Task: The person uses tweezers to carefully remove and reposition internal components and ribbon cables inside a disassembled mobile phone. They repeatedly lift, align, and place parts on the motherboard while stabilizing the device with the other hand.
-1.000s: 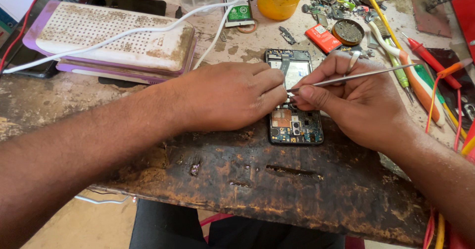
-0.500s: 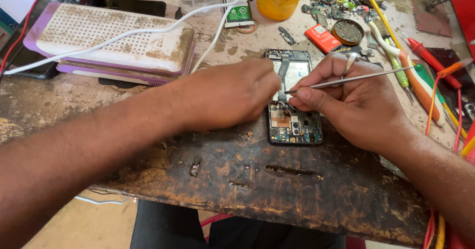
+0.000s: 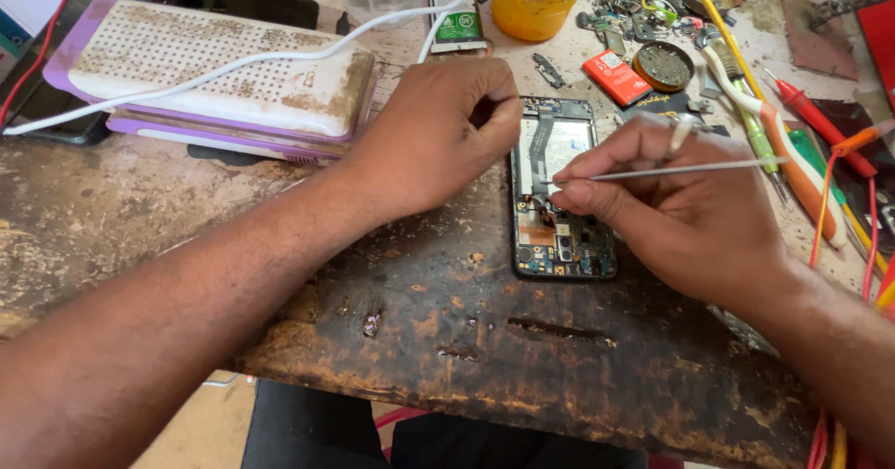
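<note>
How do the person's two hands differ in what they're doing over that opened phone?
The left hand is curled in a loose fist at the opened phone's left edge, with no tool visible in it. The right hand pinches slim metal tweezers, tip pointing into the phone. Both hover low over the worn workbench.

Opened phone (image 3: 562, 210) and thin metal tool (image 3: 681, 170) on a worn workbench.

The phone lies flat with its back cover off, long axis running away from the person, its circuit board and small components showing at the near end and a pale panel with a dark ribbon cable further up. The metal tool is a slim silver rod, held nearly level, its tip resting over the phone's middle from the right side.
</note>
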